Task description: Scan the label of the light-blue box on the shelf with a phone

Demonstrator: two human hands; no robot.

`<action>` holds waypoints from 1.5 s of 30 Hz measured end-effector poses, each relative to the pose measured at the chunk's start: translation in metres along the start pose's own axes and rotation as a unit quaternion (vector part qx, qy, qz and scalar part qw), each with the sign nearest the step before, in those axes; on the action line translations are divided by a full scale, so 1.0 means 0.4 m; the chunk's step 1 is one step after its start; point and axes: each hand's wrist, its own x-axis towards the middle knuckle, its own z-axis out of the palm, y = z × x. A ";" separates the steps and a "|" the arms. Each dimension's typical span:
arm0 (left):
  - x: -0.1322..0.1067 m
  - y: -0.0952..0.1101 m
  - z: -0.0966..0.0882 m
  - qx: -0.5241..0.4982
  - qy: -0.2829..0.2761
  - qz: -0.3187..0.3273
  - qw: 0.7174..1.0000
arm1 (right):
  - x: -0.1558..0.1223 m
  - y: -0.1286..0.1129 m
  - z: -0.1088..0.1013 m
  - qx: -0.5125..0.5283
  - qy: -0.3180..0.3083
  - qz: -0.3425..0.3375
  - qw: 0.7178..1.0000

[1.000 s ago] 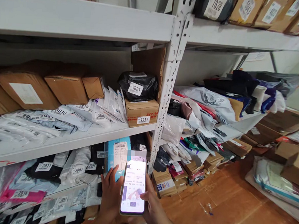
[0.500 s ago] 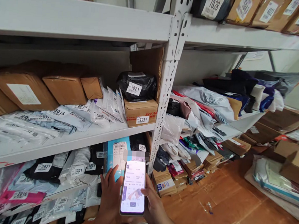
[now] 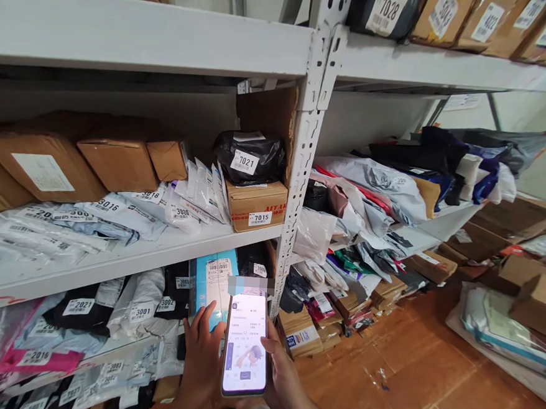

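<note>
My right hand is closed around a smartphone held upright in front of me, with the thumb over the right side of its lit screen. Just left of the phone, my left hand has its fingers apart, over the lower part of a blue-and-white box with a shipping label. Whether the fingertips press on the box I cannot tell. A black parcel labelled 3008 lies behind the phone, partly covered by it. Black bags marked 3003 and 3002 lie left of the box.
A white perforated shelf post rises in the middle. Brown cartons, bagged parcels and a black parcel marked 7021 fill the middle shelf. More parcels are heaped on the right shelves. Cartons stand on the tiled floor.
The phone has shifted slightly to the right and down, and the content on its screen has moved. My left hand stays in about the same place.
</note>
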 end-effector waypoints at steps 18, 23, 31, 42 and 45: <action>0.003 -0.001 -0.005 -0.003 0.006 -0.002 1.000 | -0.015 -0.015 0.000 0.011 -0.028 0.019 0.999; 0.003 -0.003 -0.002 -0.010 -0.017 -0.010 1.000 | -0.025 -0.031 0.001 -0.018 -0.043 0.018 0.999; 0.004 0.006 -0.008 -0.008 -0.022 -0.026 0.999 | -0.023 -0.011 -0.032 -0.067 -0.096 -0.016 0.993; -0.009 -0.004 0.020 -0.035 0.009 -0.024 0.999 | -0.016 -0.007 -0.058 -0.062 -0.094 -0.024 0.993; -0.008 -0.010 0.028 -0.082 0.030 -0.024 0.996 | -0.015 -0.011 -0.054 -0.067 -0.105 -0.023 0.992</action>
